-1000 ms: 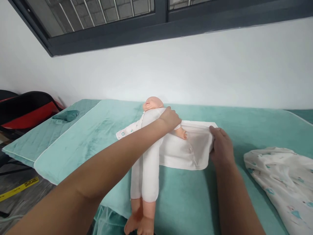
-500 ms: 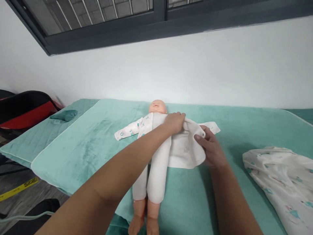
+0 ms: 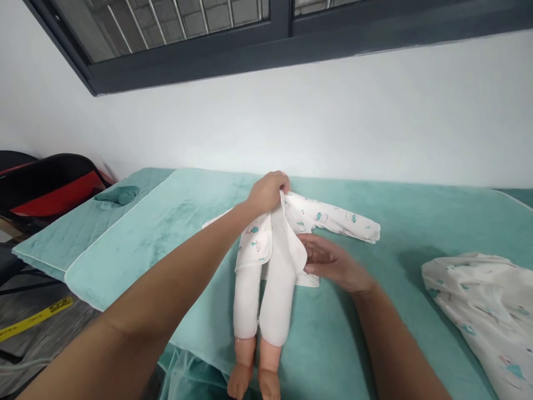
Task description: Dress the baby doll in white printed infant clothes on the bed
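A baby doll (image 3: 266,300) lies on its back on a teal blanket (image 3: 175,222), feet toward me, in plain white trousers. Its head is hidden behind my left hand (image 3: 268,191). That hand is closed, pinching the collar edge of a white printed top (image 3: 287,233) near the doll's neck. My right hand (image 3: 328,261) lies palm down with fingers stretched against the top's right front panel at the doll's waist. One printed sleeve (image 3: 337,219) of the top stretches out to the right on the blanket.
A second printed white garment (image 3: 478,300) lies crumpled at the right. A small teal cloth (image 3: 119,194) sits at the back left of the blanket. Black and red bags (image 3: 45,186) stand beyond the left edge. A white wall and a dark window frame rise behind.
The top's right panel has been folded over the doll's chest. My left hand moved up to the neck and now hides the head. My right hand slid left to the doll's waist.
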Tool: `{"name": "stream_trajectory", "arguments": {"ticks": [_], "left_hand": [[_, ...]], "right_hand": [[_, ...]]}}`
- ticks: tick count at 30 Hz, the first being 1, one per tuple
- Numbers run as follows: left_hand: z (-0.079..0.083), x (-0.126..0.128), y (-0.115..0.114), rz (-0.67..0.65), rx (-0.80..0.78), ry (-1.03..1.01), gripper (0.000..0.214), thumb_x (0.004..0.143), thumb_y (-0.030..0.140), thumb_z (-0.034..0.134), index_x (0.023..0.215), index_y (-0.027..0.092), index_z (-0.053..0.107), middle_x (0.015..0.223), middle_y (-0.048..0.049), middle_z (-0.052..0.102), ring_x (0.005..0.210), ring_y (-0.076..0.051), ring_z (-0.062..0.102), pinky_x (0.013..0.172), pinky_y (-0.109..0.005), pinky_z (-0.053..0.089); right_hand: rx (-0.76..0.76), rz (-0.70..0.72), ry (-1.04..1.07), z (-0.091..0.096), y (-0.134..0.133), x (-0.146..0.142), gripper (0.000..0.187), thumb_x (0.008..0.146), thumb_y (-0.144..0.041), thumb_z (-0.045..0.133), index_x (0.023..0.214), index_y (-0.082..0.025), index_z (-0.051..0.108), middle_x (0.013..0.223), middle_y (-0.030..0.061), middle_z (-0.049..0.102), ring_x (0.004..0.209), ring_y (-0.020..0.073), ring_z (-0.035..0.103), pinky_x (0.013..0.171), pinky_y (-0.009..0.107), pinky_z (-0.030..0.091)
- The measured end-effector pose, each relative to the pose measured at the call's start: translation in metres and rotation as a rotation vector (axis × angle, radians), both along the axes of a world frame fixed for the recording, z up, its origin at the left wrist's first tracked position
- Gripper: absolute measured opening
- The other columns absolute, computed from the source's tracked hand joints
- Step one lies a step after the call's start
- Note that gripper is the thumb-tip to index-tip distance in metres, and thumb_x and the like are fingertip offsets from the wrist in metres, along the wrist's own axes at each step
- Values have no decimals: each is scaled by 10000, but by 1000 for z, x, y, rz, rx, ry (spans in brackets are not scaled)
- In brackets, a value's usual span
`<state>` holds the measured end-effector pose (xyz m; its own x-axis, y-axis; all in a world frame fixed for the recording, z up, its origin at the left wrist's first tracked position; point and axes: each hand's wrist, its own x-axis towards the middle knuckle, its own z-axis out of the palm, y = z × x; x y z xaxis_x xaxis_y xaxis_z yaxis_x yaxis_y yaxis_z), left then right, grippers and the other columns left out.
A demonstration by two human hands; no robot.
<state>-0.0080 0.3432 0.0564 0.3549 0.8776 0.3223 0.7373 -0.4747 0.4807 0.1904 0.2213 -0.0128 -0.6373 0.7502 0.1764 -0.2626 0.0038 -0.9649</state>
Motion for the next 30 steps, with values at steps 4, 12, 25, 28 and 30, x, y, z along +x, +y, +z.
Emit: {"name": "stream_trajectory", "arguments": {"ticks": [4, 12, 25, 28, 30], "left_hand": [[-14, -16, 0, 41, 23, -50, 194, 762, 79, 442, 708, 202, 583, 937, -48, 650, 932, -189, 586, 830, -324, 463], [-25, -13, -21, 86, 3, -312, 265, 870, 143, 432, 1069, 193, 600, 1220, -77, 640, 1143, -197, 582, 999, -363, 458], [-43, 13, -60, -12, 223, 178, 322, 887, 110, 421, 1111, 133, 652, 1367, -133, 566, 1308, -244, 477, 1131, -393, 368], [-46, 12, -56, 83, 216, 158, 319, 926, 182, 410, 1138, 132, 644, 1347, -140, 573, 1269, -243, 506, 1113, -387, 382], [-46, 12, -54, 116, 196, 168, 332, 943, 205, 391, 1156, 136, 636, 1334, -140, 578, 1265, -246, 507, 1105, -395, 383]], "right_hand": [[-4, 143, -1, 0, 0, 0, 453, 826, -263, 715, 1264, -279, 603, 1129, 63, 673, 827, 155, 638, 755, 321, 497], [13, -255, 98, -6, 10, 1, 241, 844, -322, 692, 1079, -269, 702, 912, 32, 661, 703, 140, 541, 638, 294, 409], [8, -956, -511, -17, 25, -1, 403, 836, -566, 550, 605, -236, 572, 582, 3, 555, 572, 177, 496, 574, 313, 380], [136, -1025, -715, -21, 26, 2, 399, 866, -530, 486, 622, -233, 591, 657, 27, 639, 670, 208, 575, 667, 333, 417], [213, -1041, -792, -24, 27, 4, 336, 867, -481, 475, 695, -237, 629, 752, 41, 692, 767, 232, 619, 738, 350, 436]]}}
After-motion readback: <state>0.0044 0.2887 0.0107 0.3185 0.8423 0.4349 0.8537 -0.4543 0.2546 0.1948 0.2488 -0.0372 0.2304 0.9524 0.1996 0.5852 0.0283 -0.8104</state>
